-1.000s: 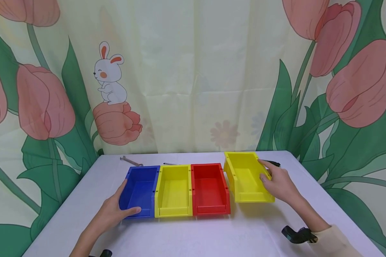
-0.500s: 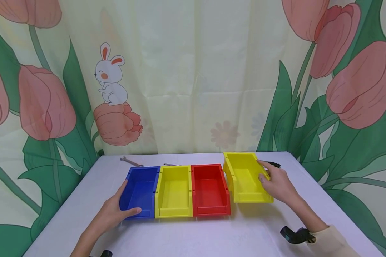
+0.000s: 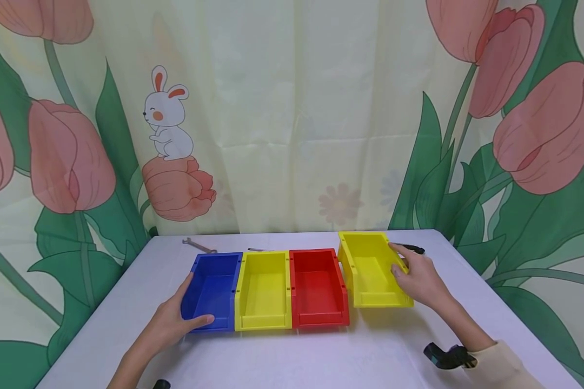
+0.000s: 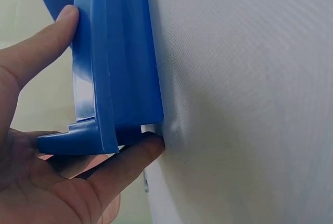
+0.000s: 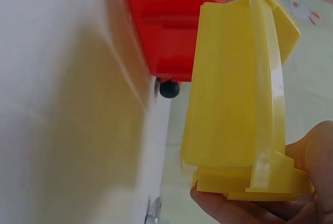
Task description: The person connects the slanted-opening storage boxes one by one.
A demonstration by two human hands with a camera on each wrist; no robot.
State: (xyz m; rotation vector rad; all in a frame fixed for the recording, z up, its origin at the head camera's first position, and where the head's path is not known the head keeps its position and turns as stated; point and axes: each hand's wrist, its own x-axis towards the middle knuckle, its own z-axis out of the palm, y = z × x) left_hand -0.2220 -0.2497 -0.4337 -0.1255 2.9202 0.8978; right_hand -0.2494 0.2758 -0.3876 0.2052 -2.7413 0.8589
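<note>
Blue [image 3: 211, 289], yellow [image 3: 264, 292] and red [image 3: 318, 289] plastic storage bins stand side by side in a row. My left hand [image 3: 167, 319] grips the blue bin, thumb on its front and fingers along its outer side. In the left wrist view the thumb presses the blue bin's rim [image 4: 101, 78], and one fingertip reaches the tabletop. A second yellow bin [image 3: 375, 270] is held up off the table, just right of the red one and slightly tilted. My right hand [image 3: 420, 275] pinches its right wall, thumb inside; its shadow shows below in the right wrist view.
Behind the bins lie a wrench [image 3: 199, 246] and a thin metal rod [image 3: 259, 249], mostly hidden. A black-handled object [image 3: 411, 248] is partly covered by the right hand. The white table [image 3: 272, 362] ends at a curtain [image 3: 292, 108] printed with tulips and a rabbit.
The lifted yellow bin and my right hand have shifted very slightly left toward the red bin. My left hand keeps its grip on the blue bin.
</note>
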